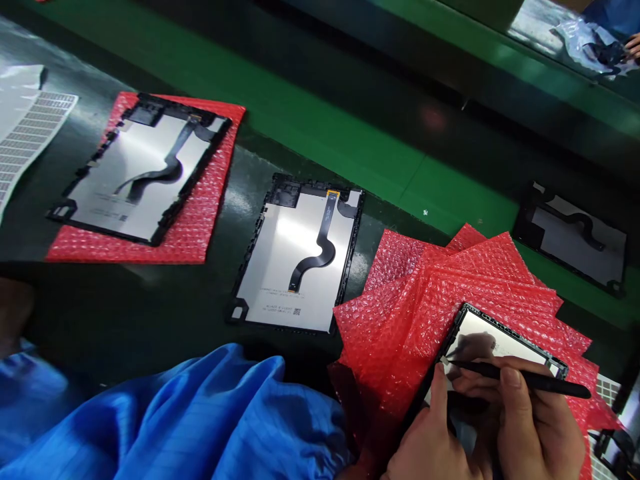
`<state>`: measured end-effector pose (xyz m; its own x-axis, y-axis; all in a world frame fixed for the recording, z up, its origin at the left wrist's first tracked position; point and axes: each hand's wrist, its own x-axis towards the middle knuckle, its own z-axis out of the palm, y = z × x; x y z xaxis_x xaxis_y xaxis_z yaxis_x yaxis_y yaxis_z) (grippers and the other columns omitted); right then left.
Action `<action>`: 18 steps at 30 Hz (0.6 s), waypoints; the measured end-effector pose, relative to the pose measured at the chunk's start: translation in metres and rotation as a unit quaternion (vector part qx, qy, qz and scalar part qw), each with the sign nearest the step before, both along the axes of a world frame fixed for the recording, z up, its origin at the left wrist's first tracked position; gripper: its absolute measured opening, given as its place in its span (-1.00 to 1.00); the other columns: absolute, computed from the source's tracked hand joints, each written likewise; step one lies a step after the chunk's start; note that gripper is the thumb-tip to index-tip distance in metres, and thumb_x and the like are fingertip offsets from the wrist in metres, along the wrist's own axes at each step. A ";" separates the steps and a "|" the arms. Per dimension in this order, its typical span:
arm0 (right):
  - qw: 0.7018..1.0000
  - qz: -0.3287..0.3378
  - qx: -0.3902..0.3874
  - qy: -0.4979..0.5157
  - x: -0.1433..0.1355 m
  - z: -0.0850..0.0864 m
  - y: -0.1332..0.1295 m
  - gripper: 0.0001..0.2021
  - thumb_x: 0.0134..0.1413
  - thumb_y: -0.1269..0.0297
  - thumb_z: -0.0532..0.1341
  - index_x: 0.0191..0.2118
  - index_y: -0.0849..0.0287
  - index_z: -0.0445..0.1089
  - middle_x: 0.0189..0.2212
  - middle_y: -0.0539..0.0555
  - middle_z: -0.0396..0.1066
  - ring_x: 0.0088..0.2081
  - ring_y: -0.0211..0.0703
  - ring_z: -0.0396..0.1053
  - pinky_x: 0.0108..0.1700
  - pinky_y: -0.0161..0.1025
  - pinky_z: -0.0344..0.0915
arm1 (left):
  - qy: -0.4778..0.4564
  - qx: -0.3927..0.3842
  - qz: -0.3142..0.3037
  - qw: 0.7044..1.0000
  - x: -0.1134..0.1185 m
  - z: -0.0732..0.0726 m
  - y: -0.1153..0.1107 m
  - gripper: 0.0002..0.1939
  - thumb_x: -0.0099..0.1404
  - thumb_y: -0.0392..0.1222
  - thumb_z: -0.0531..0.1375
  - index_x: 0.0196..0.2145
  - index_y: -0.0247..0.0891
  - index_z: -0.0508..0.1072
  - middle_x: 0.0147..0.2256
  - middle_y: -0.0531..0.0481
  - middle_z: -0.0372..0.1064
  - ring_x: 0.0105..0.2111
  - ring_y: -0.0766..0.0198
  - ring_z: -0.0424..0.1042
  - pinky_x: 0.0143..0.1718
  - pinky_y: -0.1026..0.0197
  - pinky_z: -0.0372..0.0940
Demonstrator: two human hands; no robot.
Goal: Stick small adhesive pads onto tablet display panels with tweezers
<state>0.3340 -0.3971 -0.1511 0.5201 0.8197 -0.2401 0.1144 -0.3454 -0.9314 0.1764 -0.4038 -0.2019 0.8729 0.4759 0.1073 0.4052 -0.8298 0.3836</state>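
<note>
Working on the display panel [493, 340] lying on the stack of red bubble-wrap sheets [435, 293] at the near right of the table [100, 313]. The right hand [537, 427] is closed around black tweezers [525, 377], holding them almost flat, their tip touching a small pale tab at the panel's near left edge. The left hand [433, 440] is curled against that same edge, thumb raised beside the tab, steadying the frame; whether it is gripping the frame or only pressing on it cannot be told.

Judging the step: a small piece is being placed or lifted at the panel's corner with the tweezers. The next move is likely calling for a fine, steady tip and a firm hold on the frame so the panel is not sliding on the bubble wrap.

Hard to read: the lower half of the panel is hiding behind both hands, and the tab itself is too small to identify. The wrists are running out of frame. A blue sleeve [190, 413] is blocking the near table. A second panel [300, 253] is lying bare mid-table, a third [145, 167] on red wrap far left, a fourth [575, 237] dim at right.
</note>
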 end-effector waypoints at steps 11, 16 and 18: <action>1.000 -0.019 -0.009 0.006 0.004 -0.004 -0.003 -0.71 0.33 0.01 0.43 -0.10 0.14 0.58 -0.32 0.20 0.69 -0.44 0.08 0.68 -0.46 -0.17 0.64 | -0.062 -0.260 0.084 0.960 -0.007 -0.018 -0.021 -0.26 0.28 -0.52 0.25 0.31 0.06 0.52 -0.12 -0.03 0.67 -0.08 -0.18 0.65 0.16 -0.38 0.51; 1.000 0.000 -0.002 -0.008 0.002 -0.002 0.000 -0.72 0.35 0.01 0.42 -0.12 0.14 0.59 -0.32 0.18 0.69 -0.45 0.04 0.68 -0.43 -0.20 0.65 | -0.088 -0.306 0.103 0.942 -0.006 -0.023 -0.025 -0.20 0.24 -0.50 0.28 0.31 0.23 0.52 -0.15 -0.03 0.67 -0.18 -0.22 0.66 0.06 -0.46 0.53; 1.000 -0.002 0.002 -0.022 0.000 -0.001 0.000 -0.72 0.35 0.01 0.42 -0.13 0.14 0.59 -0.34 0.17 0.68 -0.47 0.01 0.67 -0.46 -0.23 0.63 | -0.100 -0.326 0.113 0.933 -0.005 -0.025 -0.026 -0.17 0.22 -0.48 0.30 0.32 0.31 0.49 -0.15 -0.03 0.67 -0.24 -0.23 0.65 0.02 -0.50 0.54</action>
